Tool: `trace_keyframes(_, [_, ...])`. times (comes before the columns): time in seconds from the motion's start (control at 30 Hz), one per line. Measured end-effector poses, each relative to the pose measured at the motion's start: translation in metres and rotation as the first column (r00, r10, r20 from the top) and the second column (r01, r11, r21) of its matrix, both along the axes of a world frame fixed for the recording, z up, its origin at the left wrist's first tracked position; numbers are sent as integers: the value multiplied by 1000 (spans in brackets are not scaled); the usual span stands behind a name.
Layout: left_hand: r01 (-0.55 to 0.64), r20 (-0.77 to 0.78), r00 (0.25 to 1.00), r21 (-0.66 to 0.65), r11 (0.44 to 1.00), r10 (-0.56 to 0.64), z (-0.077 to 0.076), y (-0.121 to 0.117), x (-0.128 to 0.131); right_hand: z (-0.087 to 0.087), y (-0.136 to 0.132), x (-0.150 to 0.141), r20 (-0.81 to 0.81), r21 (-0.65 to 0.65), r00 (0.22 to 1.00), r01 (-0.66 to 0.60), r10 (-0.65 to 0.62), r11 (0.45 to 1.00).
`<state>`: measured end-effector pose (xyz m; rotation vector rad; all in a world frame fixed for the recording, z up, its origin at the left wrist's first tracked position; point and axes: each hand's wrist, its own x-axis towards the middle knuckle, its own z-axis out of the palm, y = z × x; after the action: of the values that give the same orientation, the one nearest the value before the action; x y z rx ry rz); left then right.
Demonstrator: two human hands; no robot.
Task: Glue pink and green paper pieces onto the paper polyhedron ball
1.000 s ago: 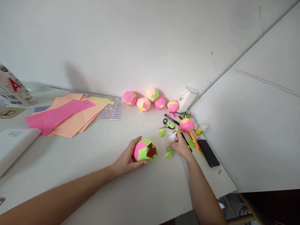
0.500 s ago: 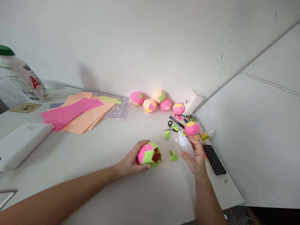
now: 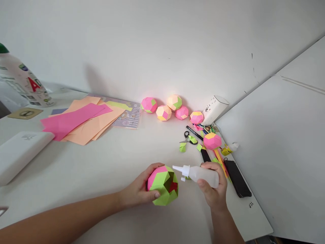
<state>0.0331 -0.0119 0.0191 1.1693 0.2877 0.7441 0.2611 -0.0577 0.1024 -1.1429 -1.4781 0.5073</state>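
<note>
My left hand (image 3: 138, 189) grips a folded paper ball (image 3: 164, 184) of pink and green panels with a red opening, held just above the white table (image 3: 101, 169). My right hand (image 3: 214, 189) is closed round a small white squeeze bottle (image 3: 199, 173). The bottle lies sideways, its nozzle pointing left at the ball's open top. A small green folded piece is partly hidden behind the bottle.
Several finished paper balls (image 3: 165, 112) line the back wall, one more (image 3: 212, 140) by scissors (image 3: 188, 137), green scraps, pens and a black phone (image 3: 237, 178). Pink and orange sheets (image 3: 81, 123) lie left. A white box (image 3: 21, 154) and a big bottle (image 3: 21, 81) stand far left.
My right hand picked the squeeze bottle off the table, brought it toward me and tipped it sideways at the ball. My left hand shifted the ball slightly nearer.
</note>
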Motion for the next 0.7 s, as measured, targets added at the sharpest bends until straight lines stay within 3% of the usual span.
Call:
trace_keyframes(0.33, [23,10,1000,-52,998,-22,3,0,0,-10,-3,-9,-155,-68,986,-73,62,995])
trace_keyframes(0.63, [41,16,999,-39,998,-41,4,1,1,-10,-4,-21,-320,-202,945,-3,-63,979])
trace_keyframes(0.7, [52,13,999,-46,998,-51,4,1,1,-11,-3,-21,-339,-187,940,-36,-30,982])
